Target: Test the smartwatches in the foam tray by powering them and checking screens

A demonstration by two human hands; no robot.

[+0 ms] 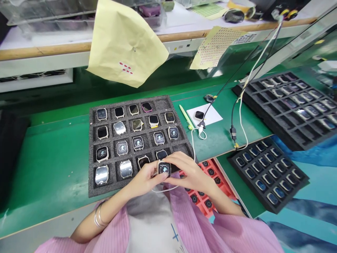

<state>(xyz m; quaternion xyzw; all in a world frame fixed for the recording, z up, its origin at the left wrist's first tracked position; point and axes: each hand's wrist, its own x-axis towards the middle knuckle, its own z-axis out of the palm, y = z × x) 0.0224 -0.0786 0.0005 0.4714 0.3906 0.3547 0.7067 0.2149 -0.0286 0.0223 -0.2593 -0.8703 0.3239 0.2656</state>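
A square smartwatch face [164, 169] with a lit dark screen is held above the near edge of the grey foam tray [112, 188]. My left hand [144, 178] grips it from the left, the thumb lying on its lower screen. On the other side my right hand [188, 172] closes its fingers on the watch's right edge. Several watch faces sit in the tray's square slots, some lit, some dark, some with a shiny film. One watch [161, 154] in the nearest row is partly covered by my right hand. A white cable [160, 191] loops beneath my hands.
On the green bench, a white paper [214, 114] bears a small dark watch [199, 115] beside a light green pen [186, 117]. Cables hang at right. Black trays [267, 175] of watches stand right, with a red tray [223, 181] below. Yellow sheets [123, 42] hang from the shelf.
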